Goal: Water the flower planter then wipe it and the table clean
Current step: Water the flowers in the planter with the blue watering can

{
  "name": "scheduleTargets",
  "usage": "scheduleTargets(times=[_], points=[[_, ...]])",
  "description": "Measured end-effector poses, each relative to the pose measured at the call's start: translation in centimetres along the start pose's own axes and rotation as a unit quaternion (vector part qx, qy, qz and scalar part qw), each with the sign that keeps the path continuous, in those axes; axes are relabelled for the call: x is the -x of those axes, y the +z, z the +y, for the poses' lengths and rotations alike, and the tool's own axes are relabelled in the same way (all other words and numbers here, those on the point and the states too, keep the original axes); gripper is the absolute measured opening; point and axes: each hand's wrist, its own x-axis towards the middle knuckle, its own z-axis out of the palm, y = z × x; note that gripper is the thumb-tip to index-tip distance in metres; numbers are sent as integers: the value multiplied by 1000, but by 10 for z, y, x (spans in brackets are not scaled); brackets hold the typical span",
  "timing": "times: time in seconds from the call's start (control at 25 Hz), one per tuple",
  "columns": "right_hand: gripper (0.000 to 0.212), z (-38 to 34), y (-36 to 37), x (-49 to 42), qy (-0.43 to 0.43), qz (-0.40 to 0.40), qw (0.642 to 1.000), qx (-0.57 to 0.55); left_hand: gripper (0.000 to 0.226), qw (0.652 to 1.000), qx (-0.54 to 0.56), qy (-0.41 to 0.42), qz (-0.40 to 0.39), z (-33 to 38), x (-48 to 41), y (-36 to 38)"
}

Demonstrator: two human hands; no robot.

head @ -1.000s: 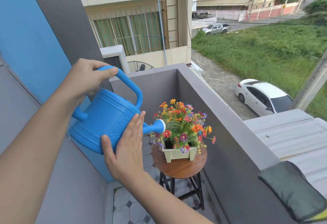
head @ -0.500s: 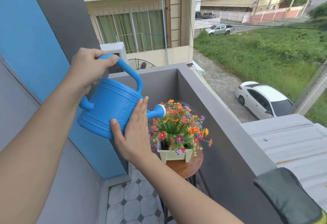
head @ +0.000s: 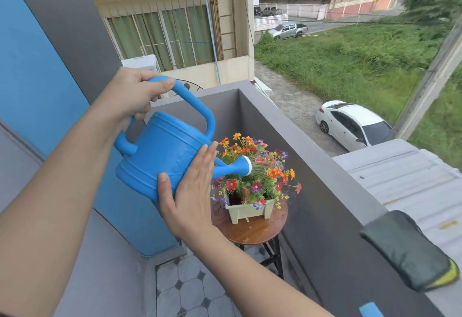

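Planter [head: 247,210] gets water because the left grip [head: 132,94] curls round the can handle [head: 210,124] to tip it, while the flat right grip [head: 190,191] steadies it.

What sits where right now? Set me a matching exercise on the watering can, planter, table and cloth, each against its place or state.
Things:
1. watering can
2. planter
3. table
4. cloth

Place or state:
A. lying on top of the balcony wall
B. wet, drops on its wood
C. tilted, spraying water
D. standing on the table

Pairs: 1-C, 2-D, 3-B, 4-A
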Motion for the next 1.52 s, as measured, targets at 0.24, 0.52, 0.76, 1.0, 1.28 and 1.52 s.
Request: scheduleTargets(times=[0.24, 0.52, 0.76, 1.0, 1.28, 1.52], points=[[88, -14, 36, -9, 23, 22, 999, 24, 16, 998, -17, 32, -44, -8, -22, -21], [79, -36, 78, 11, 51, 47, 997, 32, 19, 990, -21, 54, -128, -27, -27, -46], [88, -35, 85, -9, 58, 90, 992, 63, 18, 989, 19, 93, -117, -29, -33, -51], [93, -44, 99, -23, 33, 68, 994, 82, 22, 992, 13, 113, -57, -38, -41, -75], [86, -67, 121, 1, 67, 70, 994, 48, 16, 989, -7, 84, -122, -41, -36, -90], [89, -54, 99, -10, 51, 118, 990, 60, 19, 989, 33, 94, -111, -32, -36, -73]])
